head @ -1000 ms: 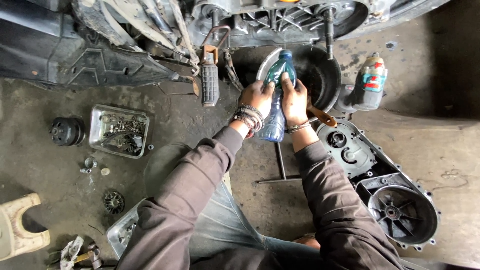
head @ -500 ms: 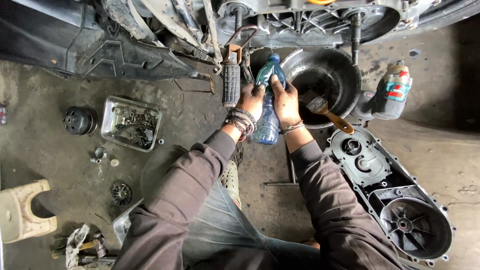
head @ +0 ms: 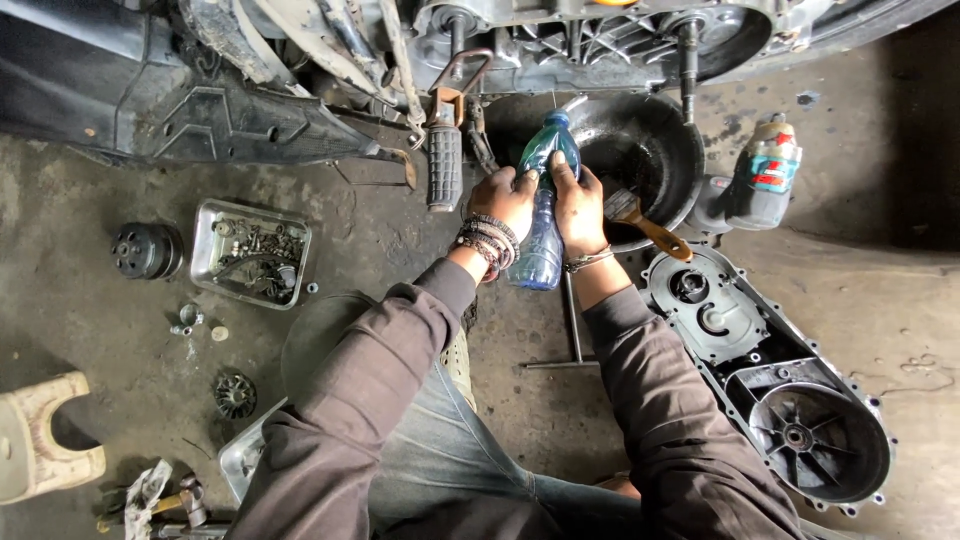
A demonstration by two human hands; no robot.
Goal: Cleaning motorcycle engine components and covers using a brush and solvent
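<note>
Both my hands hold a clear blue plastic bottle (head: pixel 541 245), tilted with its neck toward a black round pan (head: pixel 655 140) on the floor. My left hand (head: pixel 506 200), with bead bracelets at the wrist, grips the bottle's upper left side. My right hand (head: pixel 577 205) wraps its right side near the neck. A wooden-handled brush (head: pixel 646 228) rests on the pan's rim just right of my right hand. A scooter's open engine case (head: pixel 590 40) is directly above the pan.
A metal tray of bolts (head: pixel 250 252) and a black pulley (head: pixel 146 250) lie left. A dark engine cover (head: pixel 770 385) lies right, a power tool (head: pixel 760 180) beyond it. A T-handle wrench (head: pixel 570 335) lies between my arms; a pale stool (head: pixel 45 435) and a hammer (head: pixel 175 497) at lower left.
The view has shifted, so everything sits lower and further right in frame. My hands keep the same hold on the bottle, its neck a little nearer the pan.
</note>
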